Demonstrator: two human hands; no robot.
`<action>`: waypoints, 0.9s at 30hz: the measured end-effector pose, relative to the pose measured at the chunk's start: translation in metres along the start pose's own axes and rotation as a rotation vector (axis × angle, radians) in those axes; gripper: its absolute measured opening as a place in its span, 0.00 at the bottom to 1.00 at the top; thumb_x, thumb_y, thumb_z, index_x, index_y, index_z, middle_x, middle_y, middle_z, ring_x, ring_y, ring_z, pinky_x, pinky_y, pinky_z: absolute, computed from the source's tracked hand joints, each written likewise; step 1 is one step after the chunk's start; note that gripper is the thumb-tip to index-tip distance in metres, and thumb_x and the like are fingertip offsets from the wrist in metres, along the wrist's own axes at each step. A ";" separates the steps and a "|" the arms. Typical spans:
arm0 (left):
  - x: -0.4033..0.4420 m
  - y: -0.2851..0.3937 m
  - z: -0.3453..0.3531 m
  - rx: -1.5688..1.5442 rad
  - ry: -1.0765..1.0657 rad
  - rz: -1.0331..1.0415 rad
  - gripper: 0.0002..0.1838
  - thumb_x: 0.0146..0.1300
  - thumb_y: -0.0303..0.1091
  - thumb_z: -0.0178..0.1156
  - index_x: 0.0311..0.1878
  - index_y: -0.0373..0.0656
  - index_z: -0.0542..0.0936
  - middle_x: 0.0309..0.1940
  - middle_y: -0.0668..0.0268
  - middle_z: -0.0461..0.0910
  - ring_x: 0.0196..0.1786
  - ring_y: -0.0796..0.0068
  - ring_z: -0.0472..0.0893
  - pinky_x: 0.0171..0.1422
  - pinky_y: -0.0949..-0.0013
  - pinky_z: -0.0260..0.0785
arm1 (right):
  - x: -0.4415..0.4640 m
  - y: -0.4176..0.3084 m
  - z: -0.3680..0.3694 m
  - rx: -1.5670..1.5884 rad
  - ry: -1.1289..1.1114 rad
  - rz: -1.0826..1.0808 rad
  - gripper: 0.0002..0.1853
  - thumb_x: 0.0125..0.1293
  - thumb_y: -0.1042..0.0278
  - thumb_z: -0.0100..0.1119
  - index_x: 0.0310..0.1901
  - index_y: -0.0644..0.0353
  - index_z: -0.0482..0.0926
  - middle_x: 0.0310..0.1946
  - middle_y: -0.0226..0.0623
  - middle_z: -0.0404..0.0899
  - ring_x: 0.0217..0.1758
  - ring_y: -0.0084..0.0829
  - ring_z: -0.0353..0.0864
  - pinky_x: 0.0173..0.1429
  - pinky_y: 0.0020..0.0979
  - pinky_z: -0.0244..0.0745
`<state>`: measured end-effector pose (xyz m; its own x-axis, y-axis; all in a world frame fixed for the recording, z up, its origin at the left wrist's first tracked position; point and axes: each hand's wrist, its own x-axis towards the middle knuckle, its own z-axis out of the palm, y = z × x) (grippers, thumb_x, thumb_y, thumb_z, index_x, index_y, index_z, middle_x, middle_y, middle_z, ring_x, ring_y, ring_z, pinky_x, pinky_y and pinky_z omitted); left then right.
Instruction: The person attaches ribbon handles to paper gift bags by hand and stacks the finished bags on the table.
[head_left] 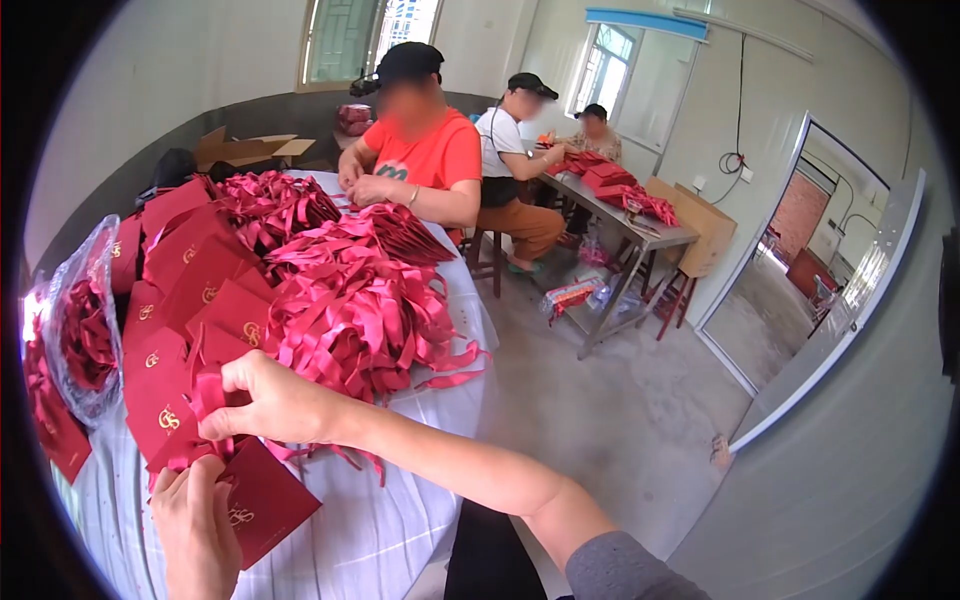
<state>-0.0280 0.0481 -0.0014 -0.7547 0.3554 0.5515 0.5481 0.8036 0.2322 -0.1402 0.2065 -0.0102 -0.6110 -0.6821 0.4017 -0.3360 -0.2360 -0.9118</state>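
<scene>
My right hand [278, 402] is closed, thumb and fingers pinching a red satin ribbon [207, 390]. Lower down, my left hand [200, 515] is closed too, its fingertips on the ribbon at the top edge of a dark red card bag [268, 505] with a gold monogram. That bag lies tilted beside my left fingers; part of it is hidden by the hand. Rows of similar red bags [155, 362] overlap on the left side of the table. Beyond my right hand a large heap of loose red ribbons [350, 310] spreads out.
A white cloth covers the table [370, 530]. A clear plastic bag [88, 330] of red ribbons stands at its left edge. Across the table sits a co-worker in a red shirt [430, 150]. Further back, two people work at a metal table [650, 235]. An open door [830, 330] is at right.
</scene>
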 end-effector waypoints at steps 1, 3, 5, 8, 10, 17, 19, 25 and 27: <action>-0.001 0.000 0.001 -0.005 -0.007 0.005 0.06 0.56 0.18 0.50 0.37 0.35 0.70 0.27 0.53 0.72 0.34 0.52 0.71 0.41 0.59 0.61 | 0.001 0.004 0.003 -0.009 0.040 -0.035 0.06 0.58 0.76 0.61 0.37 0.67 0.80 0.31 0.30 0.81 0.36 0.16 0.75 0.41 0.24 0.72; -0.001 -0.003 0.001 0.031 -0.015 -0.007 0.06 0.56 0.18 0.50 0.37 0.35 0.70 0.28 0.54 0.71 0.34 0.53 0.71 0.42 0.59 0.62 | 0.001 0.010 0.011 -0.159 0.190 -0.150 0.07 0.56 0.78 0.60 0.38 0.67 0.79 0.30 0.32 0.80 0.36 0.19 0.76 0.42 0.26 0.72; 0.002 -0.005 -0.008 0.096 -0.052 0.032 0.07 0.59 0.23 0.53 0.42 0.36 0.72 0.31 0.53 0.76 0.36 0.55 0.75 0.43 0.61 0.65 | 0.000 0.018 0.019 -0.247 0.309 -0.336 0.07 0.58 0.76 0.60 0.38 0.68 0.78 0.30 0.34 0.79 0.34 0.22 0.77 0.42 0.27 0.72; 0.003 -0.001 -0.010 0.141 -0.120 0.046 0.08 0.62 0.25 0.53 0.45 0.38 0.73 0.34 0.52 0.79 0.38 0.50 0.78 0.44 0.57 0.69 | -0.006 0.019 0.024 -0.123 0.330 -0.154 0.08 0.61 0.74 0.59 0.37 0.70 0.76 0.29 0.38 0.79 0.34 0.25 0.78 0.40 0.27 0.73; 0.002 -0.002 -0.008 0.108 -0.108 -0.002 0.08 0.64 0.27 0.53 0.44 0.37 0.75 0.36 0.53 0.79 0.40 0.55 0.78 0.46 0.62 0.68 | -0.006 0.029 0.033 -0.274 0.416 -0.109 0.11 0.64 0.71 0.57 0.30 0.71 0.71 0.27 0.47 0.79 0.31 0.36 0.81 0.32 0.32 0.72; -0.003 0.001 -0.011 -0.243 -0.025 -0.168 0.05 0.56 0.19 0.51 0.37 0.33 0.71 0.28 0.57 0.72 0.34 0.60 0.72 0.40 0.66 0.64 | -0.012 0.028 0.059 -0.555 0.590 -0.369 0.10 0.65 0.71 0.52 0.31 0.70 0.69 0.22 0.52 0.73 0.25 0.52 0.75 0.27 0.43 0.65; -0.003 -0.003 -0.021 -0.122 0.010 -0.048 0.11 0.57 0.33 0.57 0.37 0.34 0.72 0.36 0.56 0.71 0.38 0.60 0.72 0.43 0.66 0.65 | -0.014 0.028 0.059 -0.509 0.619 -0.382 0.10 0.66 0.72 0.52 0.30 0.70 0.68 0.21 0.53 0.73 0.23 0.50 0.75 0.26 0.43 0.64; -0.040 -0.035 0.001 -0.094 -0.228 -0.200 0.13 0.61 0.35 0.58 0.43 0.35 0.73 0.47 0.56 0.71 0.49 0.64 0.73 0.52 0.64 0.65 | -0.057 0.028 0.043 -0.681 0.403 -0.170 0.12 0.64 0.70 0.54 0.31 0.73 0.70 0.23 0.56 0.73 0.30 0.47 0.77 0.31 0.41 0.69; -0.052 -0.051 0.016 -0.086 -0.220 -0.259 0.11 0.65 0.36 0.54 0.42 0.36 0.73 0.50 0.58 0.72 0.54 0.65 0.72 0.56 0.65 0.65 | -0.095 0.002 0.013 -1.169 0.289 -0.134 0.13 0.64 0.65 0.55 0.36 0.71 0.75 0.32 0.52 0.77 0.36 0.45 0.79 0.35 0.36 0.73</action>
<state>-0.0230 -0.0037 -0.0546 -0.9271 0.2472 0.2819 0.3499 0.8406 0.4135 -0.0741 0.2617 -0.0512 -0.6092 -0.4850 0.6275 -0.7623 0.5763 -0.2946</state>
